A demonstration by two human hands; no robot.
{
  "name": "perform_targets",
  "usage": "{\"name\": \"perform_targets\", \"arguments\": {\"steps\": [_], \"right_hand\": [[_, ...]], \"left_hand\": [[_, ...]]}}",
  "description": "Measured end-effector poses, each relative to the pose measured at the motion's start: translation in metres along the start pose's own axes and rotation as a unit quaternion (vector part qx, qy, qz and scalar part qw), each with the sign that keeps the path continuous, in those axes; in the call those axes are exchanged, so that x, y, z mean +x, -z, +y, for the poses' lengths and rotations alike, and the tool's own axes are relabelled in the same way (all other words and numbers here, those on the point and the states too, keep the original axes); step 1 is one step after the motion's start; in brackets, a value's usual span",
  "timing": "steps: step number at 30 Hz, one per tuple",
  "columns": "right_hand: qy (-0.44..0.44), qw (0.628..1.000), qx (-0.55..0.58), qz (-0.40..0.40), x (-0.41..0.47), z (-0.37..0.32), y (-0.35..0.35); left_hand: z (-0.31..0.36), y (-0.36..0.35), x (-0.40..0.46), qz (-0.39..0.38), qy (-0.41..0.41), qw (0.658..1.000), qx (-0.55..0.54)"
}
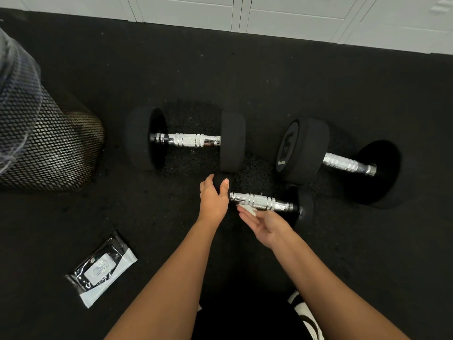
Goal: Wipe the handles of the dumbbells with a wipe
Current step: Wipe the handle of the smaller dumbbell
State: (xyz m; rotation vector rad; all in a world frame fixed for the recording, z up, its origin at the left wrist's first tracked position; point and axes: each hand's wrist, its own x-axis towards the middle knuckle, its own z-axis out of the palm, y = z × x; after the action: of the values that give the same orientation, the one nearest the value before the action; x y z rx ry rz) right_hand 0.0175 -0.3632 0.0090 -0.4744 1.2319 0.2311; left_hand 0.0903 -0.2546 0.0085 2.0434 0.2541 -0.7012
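Three black dumbbells with chrome handles lie on the dark floor. The smallest dumbbell (264, 201) is nearest me. My left hand (213, 198) grips its left head. My right hand (266, 227) holds a white wipe (248, 209) against the near side of its chrome handle, fingers partly spread. A larger dumbbell (188, 139) lies behind at centre left. Another large dumbbell (343, 163) lies to the right.
A pack of wipes (101, 268) lies on the floor at lower left. A black mesh bin (41, 143) with a plastic liner stands at the far left. White cabinet doors (294, 18) run along the back. A black-and-white shoe (306, 315) shows at the bottom.
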Motion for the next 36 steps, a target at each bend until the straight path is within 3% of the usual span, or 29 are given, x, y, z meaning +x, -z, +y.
{"name": "perform_targets", "arguments": {"steps": [17, 32, 36], "right_hand": [[-0.011, 0.999, 0.004, 0.052, -0.009, -0.024, 0.006], [0.050, 0.991, -0.013, 0.121, 0.007, -0.002, 0.010], [0.063, 0.994, 0.021, 0.085, 0.005, 0.006, 0.018]], "left_hand": [[0.000, 0.000, -0.001, 0.003, -0.006, 1.000, -0.002], [0.002, 0.002, -0.003, 0.001, -0.002, 1.000, -0.003], [0.001, 0.002, -0.003, 0.002, -0.003, 1.000, -0.003]]}}
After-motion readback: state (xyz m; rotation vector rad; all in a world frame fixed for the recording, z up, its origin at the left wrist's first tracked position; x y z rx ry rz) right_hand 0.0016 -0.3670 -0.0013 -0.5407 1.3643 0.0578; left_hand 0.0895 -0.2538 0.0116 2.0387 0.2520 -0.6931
